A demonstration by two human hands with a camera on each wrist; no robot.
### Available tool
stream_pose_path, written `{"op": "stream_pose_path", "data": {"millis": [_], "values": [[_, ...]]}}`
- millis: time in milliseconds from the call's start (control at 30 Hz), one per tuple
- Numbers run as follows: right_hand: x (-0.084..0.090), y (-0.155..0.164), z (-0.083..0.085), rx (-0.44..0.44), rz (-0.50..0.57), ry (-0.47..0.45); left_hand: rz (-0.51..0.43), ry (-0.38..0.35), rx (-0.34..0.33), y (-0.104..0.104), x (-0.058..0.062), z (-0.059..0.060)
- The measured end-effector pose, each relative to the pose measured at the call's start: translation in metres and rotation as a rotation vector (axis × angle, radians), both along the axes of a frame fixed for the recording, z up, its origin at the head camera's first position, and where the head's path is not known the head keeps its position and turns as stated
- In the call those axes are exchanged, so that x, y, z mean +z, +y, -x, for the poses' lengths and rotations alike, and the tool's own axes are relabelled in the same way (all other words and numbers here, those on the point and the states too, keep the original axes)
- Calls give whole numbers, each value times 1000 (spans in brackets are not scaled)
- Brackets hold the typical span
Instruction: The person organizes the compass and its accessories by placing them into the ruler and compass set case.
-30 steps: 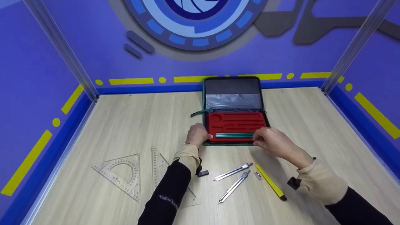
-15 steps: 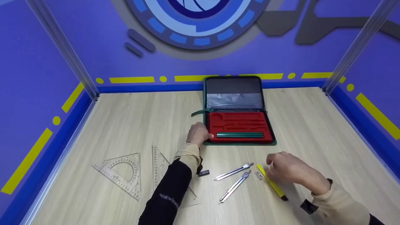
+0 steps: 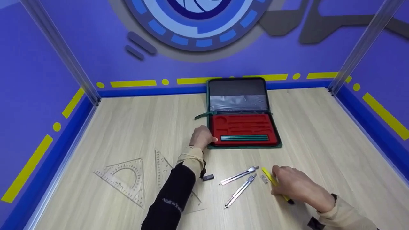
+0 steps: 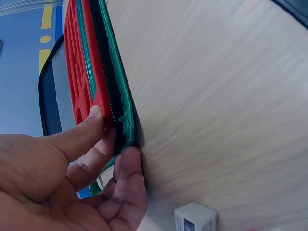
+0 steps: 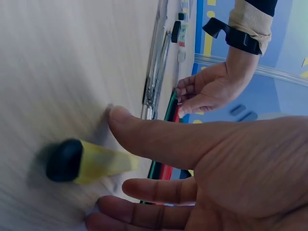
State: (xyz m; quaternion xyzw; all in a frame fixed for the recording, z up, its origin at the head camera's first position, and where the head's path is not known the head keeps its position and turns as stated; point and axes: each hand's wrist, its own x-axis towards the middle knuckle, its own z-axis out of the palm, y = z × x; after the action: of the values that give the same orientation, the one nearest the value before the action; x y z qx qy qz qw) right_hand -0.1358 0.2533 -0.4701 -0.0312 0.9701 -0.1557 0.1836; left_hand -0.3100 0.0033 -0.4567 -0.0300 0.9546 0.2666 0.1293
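Note:
An open zip case (image 3: 273, 142) with a moulded red insert lies at the back of the table. Several dark green pencils (image 3: 244, 138) fill its front slot. My left hand (image 3: 202, 137) grips the case's front left corner; in the left wrist view the thumb presses the red insert (image 4: 100, 77) and fingers curl below. At the right, my right hand (image 3: 297, 185) is over a yellow pen-like stick (image 3: 268, 174) with a black end. In the right wrist view, thumb and fingers are spread apart around the yellow stick (image 5: 103, 161), with a gap visible.
Two metal compasses (image 3: 239, 193) lie mid-table, with a small metal sharpener (image 3: 264, 179) beside the yellow stick. A small dark block (image 3: 208, 177) sits near the left sleeve. Two clear set squares (image 3: 135, 188) lie at left, one partly under the left arm. Blue walls enclose the table.
My right hand has left the pencils in the case, drawn back toward the front right, and lowered over the yellow stick. The left hand stays on the case corner.

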Motion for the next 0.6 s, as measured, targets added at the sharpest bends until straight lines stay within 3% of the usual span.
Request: {"op": "stream_pose_path", "data": {"millis": [367,600], "values": [[0,3,2,-69,128,-55,-29,-13,-13,-3,-1,0],[0,5,2,-37,140,-56,-18,3,-26,-4,-2,0]]}}
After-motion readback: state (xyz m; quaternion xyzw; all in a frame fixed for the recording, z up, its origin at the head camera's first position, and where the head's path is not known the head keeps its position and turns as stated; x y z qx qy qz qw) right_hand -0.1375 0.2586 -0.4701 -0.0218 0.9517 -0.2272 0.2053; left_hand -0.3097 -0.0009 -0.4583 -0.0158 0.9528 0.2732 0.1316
